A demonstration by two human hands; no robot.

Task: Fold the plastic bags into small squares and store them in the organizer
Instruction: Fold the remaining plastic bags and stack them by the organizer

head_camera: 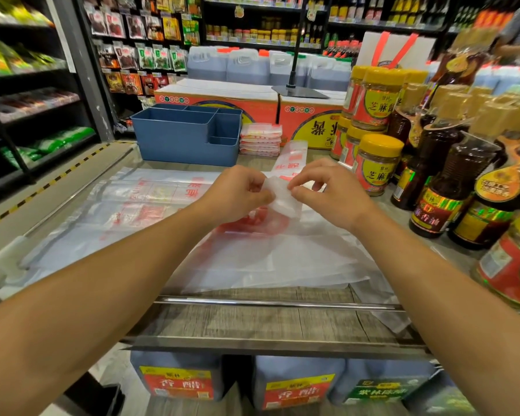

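Hands: left hand (237, 190) and right hand (327, 189) both pinching the bag (282, 199), close together.
Bag: on the table (252, 322), long way pointing ahead (strip runs past the fingers).
Organizer (186, 136): ahead and left, nearer the left hand.
Squares (260, 139): stacked just beside organizer.

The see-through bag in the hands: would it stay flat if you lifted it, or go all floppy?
Probably floppy: the bag is thin, see-through film, already wrinkled where the left hand and right hand pinch it. It looks very light and may slide easily.
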